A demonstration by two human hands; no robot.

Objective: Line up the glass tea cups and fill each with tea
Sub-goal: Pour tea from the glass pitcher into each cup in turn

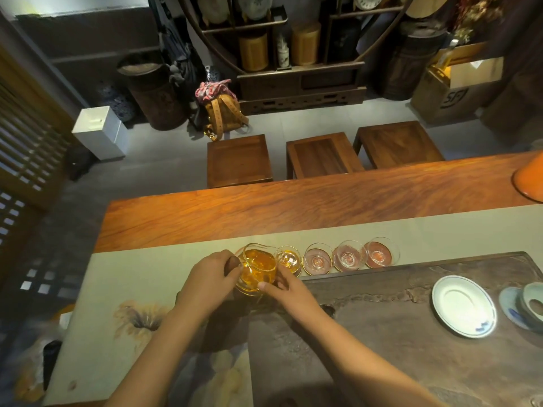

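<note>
A glass pitcher [258,268] holds amber tea and is tilted toward the row of glass tea cups on the grey-green runner. My left hand [210,279] grips its handle on the left side. My right hand [289,292] steadies the pitcher's right side with thumb and fingers. The leftmost cup [289,259] has amber tea in it and sits right at the pitcher's spout. Three more gold-rimmed cups stand to its right and look empty: the second cup [318,261], the third cup [349,256], the fourth cup [380,252].
A dark carved tea tray [411,333] lies in front of the cups. On it sit a white saucer [464,306] and a lidded porcelain bowl [529,304] at the right edge. Three wooden stools [323,155] stand beyond the wooden table [293,207].
</note>
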